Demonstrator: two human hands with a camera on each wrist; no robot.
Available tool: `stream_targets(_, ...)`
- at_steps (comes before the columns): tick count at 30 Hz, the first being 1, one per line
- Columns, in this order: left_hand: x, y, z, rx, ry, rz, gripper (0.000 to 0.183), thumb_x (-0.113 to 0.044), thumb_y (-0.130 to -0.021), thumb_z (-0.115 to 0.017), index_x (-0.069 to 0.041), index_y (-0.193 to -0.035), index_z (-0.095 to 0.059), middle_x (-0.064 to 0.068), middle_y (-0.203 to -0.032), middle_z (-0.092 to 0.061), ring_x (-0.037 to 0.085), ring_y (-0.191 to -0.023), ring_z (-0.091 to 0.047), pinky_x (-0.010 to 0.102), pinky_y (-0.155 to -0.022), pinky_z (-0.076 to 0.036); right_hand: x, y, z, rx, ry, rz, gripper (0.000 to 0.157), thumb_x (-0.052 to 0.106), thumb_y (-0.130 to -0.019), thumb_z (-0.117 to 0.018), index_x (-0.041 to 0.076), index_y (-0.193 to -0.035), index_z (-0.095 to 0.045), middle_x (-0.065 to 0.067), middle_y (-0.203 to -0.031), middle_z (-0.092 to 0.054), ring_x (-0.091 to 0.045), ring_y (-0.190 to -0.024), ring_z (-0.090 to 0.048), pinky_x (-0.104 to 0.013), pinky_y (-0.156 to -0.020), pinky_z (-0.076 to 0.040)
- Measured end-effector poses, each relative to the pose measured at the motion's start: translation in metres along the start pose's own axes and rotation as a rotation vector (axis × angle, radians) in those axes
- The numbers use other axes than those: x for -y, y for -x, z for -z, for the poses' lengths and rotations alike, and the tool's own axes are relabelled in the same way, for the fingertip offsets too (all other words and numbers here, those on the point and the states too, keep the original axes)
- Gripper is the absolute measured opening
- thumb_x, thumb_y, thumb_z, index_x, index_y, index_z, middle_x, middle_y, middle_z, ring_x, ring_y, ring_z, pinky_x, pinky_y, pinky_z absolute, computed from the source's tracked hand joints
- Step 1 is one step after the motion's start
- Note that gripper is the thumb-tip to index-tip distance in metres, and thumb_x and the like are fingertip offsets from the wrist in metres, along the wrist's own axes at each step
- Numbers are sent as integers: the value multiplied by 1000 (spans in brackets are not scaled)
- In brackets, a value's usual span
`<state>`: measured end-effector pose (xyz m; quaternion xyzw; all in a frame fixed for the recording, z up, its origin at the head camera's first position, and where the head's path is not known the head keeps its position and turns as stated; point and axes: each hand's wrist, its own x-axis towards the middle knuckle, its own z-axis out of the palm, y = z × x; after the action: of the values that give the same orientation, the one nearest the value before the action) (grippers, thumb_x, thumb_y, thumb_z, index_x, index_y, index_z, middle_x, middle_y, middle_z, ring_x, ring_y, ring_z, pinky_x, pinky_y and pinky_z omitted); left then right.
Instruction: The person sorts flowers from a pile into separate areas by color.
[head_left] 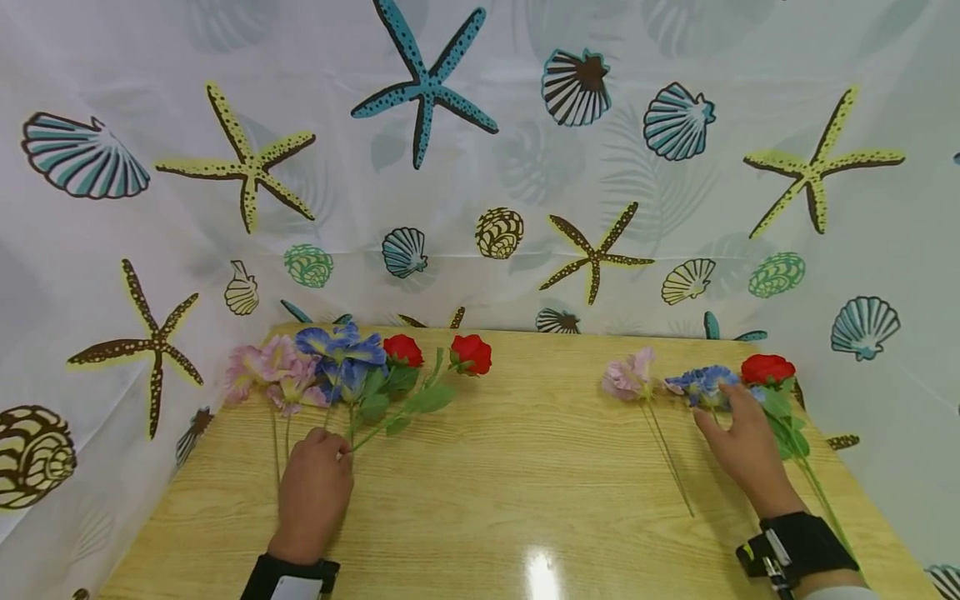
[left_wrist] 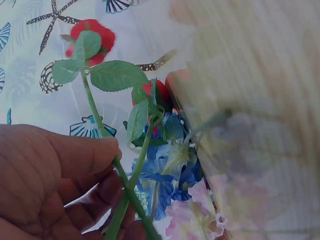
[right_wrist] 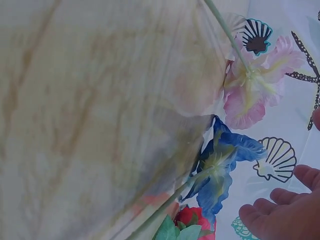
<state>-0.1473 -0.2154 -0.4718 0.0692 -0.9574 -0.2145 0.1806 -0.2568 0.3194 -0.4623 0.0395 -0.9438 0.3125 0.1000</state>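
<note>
My left hand (head_left: 313,492) pinches the green stem of a red rose (head_left: 471,355) between thumb and fingers. In the left wrist view, the stem of a second red rose (left_wrist: 159,95) crosses it at the fingers. A blue flower (head_left: 347,367) and pink flowers (head_left: 281,371) lie just beyond that hand on the table. On the right side, my right hand (head_left: 746,450) hovers over another blue flower (head_left: 701,383). Its fingers (right_wrist: 255,212) are loosely extended, apart from the petals in the right wrist view. A red rose (head_left: 767,368) lies right of the blue flower, a pink flower (head_left: 630,375) left.
A light wooden table (head_left: 510,467) carries the flowers in two groups, left and right. Behind and beside it hangs a white cloth (head_left: 465,283) printed with starfish and shells. Long stems point toward the table's near side.
</note>
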Motion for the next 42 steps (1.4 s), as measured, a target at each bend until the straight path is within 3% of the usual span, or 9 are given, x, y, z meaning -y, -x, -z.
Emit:
stream_targets(8, 0, 0, -2, -32, 47, 16, 4, -4, -81, -69, -2, -85, -70, 10, -86, -57, 26, -69, -54, 41, -60, -46, -7, 5, -5, 5, -1, 5, 77, 43, -98, -44, -9, -148, -18, -37, -147, -17, -55, -130, -19, -72, -93, -25)
stream_targets(15, -4, 0, 0, -68, 68, 14, 6, -4, -81, -70, -2, -87, -71, 10, -86, -58, 22, -62, -55, 39, -55, -47, -9, 6, -7, 4, -6, -11, 76, 43, -98, -43, -9, -148, -18, -37, -147, -17, -55, -130, -18, -72, -93, -24)
stream_targets(24, -13, 0, 2, 22, 183, 43, 12, -9, -86, -66, -2, -95, -70, 10, -93, -58, 17, -67, -53, 34, -57, -44, 0, 4, -8, -4, -1, -6, 76, 43, -97, -45, -8, -148, -19, -36, -147, -17, -55, -130, -19, -72, -93, -25)
stream_targets(32, -21, 3, -5, 17, 324, 47, 20, -9, -90, -62, 3, -106, -67, 13, -95, -62, 23, -78, -58, 40, -66, -49, 15, 3, -15, 19, -46, -39, 77, 44, -97, -45, -4, -150, -17, -34, -150, -13, -55, -130, -19, -73, -91, -26)
stream_targets(36, -27, 4, -8, 67, 420, 88, 25, -12, -95, -56, 2, -115, -62, 14, -99, -63, 24, -87, -58, 42, -74, -48, 21, 3, -20, 21, -54, -11, 75, 44, -96, -46, -3, -149, -20, -33, -149, -17, -54, -129, -22, -72, -91, -29)
stream_targets(42, -36, 5, -11, 124, 476, 122, 27, -18, -97, -52, -2, -118, -59, 13, -103, -63, 26, -91, -60, 42, -73, -50, 29, 2, -30, 37, -55, 37, 72, 41, -97, -48, -5, -147, -23, -32, -150, -17, -52, -132, -20, -72, -94, -26)
